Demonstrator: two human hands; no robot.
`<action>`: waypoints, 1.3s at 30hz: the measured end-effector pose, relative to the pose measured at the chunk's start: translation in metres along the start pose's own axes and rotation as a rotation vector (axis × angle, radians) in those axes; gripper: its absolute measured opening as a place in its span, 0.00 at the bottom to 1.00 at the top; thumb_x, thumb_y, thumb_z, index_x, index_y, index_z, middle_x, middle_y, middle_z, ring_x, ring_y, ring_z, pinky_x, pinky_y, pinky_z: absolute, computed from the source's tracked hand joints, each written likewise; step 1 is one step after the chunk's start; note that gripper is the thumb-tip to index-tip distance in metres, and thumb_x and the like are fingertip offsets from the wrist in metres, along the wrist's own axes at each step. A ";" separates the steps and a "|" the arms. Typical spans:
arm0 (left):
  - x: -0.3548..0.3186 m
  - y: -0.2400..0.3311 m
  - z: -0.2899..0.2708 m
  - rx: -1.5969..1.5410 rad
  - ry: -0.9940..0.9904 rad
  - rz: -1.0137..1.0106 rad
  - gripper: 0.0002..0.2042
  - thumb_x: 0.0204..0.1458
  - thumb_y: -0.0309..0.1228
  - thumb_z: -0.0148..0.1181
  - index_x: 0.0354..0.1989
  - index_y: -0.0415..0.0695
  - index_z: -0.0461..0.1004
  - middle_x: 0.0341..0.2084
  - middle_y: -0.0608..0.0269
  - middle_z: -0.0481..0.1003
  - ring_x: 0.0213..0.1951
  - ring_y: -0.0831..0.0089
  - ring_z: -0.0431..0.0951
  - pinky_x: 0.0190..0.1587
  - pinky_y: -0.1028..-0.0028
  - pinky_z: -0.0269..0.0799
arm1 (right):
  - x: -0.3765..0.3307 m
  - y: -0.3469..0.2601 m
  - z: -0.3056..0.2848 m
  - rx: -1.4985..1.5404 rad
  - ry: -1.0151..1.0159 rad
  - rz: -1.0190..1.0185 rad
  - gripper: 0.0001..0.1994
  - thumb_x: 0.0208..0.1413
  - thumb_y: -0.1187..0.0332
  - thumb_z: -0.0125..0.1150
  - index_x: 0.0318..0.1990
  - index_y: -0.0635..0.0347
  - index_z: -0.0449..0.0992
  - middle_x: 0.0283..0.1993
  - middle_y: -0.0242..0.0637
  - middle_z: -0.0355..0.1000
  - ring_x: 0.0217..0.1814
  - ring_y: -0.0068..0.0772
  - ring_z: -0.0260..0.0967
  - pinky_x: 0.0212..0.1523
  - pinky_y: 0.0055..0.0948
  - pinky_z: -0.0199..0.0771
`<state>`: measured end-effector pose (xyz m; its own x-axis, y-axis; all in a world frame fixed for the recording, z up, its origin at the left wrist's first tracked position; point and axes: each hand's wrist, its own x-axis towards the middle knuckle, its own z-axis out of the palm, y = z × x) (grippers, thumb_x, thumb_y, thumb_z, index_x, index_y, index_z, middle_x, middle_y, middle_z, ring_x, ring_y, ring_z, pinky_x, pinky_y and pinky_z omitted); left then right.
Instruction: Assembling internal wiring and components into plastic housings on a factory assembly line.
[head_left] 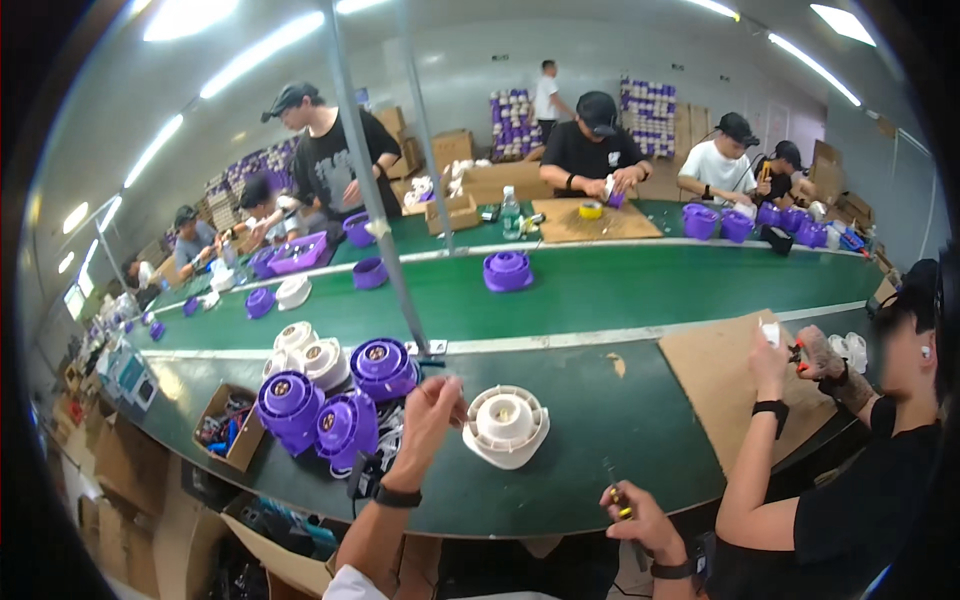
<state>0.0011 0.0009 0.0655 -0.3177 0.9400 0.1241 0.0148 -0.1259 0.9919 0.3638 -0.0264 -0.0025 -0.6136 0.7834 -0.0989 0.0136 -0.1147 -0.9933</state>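
The right hand (648,522) curls round a yellow-and-black screwdriver (623,502). The left hand (434,410) is pinched nearly closed, its contents unclear, beside the round white housing (506,425) on the green bench (590,430).

The person wears two black wristbands (398,497) — and a white sleeve (352,586) shows at left.

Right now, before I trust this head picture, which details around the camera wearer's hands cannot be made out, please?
All in the head view:
Left hand: its curled shape hides whether it pinches something small.
Screwdriver: the right hand covers part of the handle; the thin tip is blurred.
White round housing: the detail at its centre is too small.
Carton: its small parts are jumbled and too small to identify.
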 end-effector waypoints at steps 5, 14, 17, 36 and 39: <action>0.001 -0.046 0.020 0.504 0.180 0.273 0.13 0.61 0.38 0.54 0.40 0.39 0.73 0.22 0.57 0.76 0.24 0.65 0.77 0.26 0.69 0.69 | 0.013 0.020 -0.013 0.359 0.044 -0.002 0.22 0.33 0.69 0.65 0.42 0.62 0.70 0.30 0.26 0.61 0.32 0.19 0.59 0.37 0.22 0.61; -0.018 -0.080 0.051 0.973 -0.167 0.881 0.17 0.50 0.42 0.66 0.41 0.44 0.71 0.42 0.56 0.72 0.44 0.55 0.72 0.49 0.56 0.63 | 0.001 0.041 -0.026 0.751 0.023 -0.087 0.28 0.31 0.66 0.66 0.45 0.67 0.69 0.27 0.33 0.63 0.30 0.28 0.62 0.37 0.34 0.65; -0.011 -0.096 0.049 1.043 -0.217 0.968 0.18 0.49 0.44 0.66 0.40 0.44 0.71 0.38 0.56 0.69 0.41 0.56 0.71 0.47 0.59 0.65 | 0.000 0.043 -0.028 0.795 0.032 -0.096 0.29 0.30 0.64 0.64 0.45 0.68 0.69 0.27 0.34 0.62 0.30 0.30 0.61 0.38 0.37 0.65; 0.245 -0.067 0.132 0.929 0.207 0.827 0.14 0.53 0.40 0.63 0.33 0.41 0.71 0.29 0.55 0.72 0.32 0.55 0.74 0.34 0.60 0.68 | 0.066 0.036 -0.277 -0.278 0.732 -0.283 0.24 0.57 0.67 0.47 0.61 0.63 0.58 0.59 0.36 0.56 0.56 0.31 0.56 0.56 0.29 0.54; 0.309 -0.107 0.164 0.954 0.190 0.831 0.15 0.54 0.43 0.61 0.32 0.41 0.71 0.28 0.54 0.72 0.33 0.54 0.75 0.34 0.60 0.70 | 0.054 0.036 -0.417 -1.047 0.967 -0.335 0.23 0.65 0.68 0.37 0.67 0.66 0.54 0.70 0.36 0.53 0.67 0.31 0.55 0.67 0.28 0.49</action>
<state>0.0568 0.3571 0.0018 -0.0143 0.6185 0.7856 0.9196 -0.3004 0.2532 0.6601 0.2660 -0.0682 0.0484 0.8277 0.5591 0.7942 0.3076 -0.5240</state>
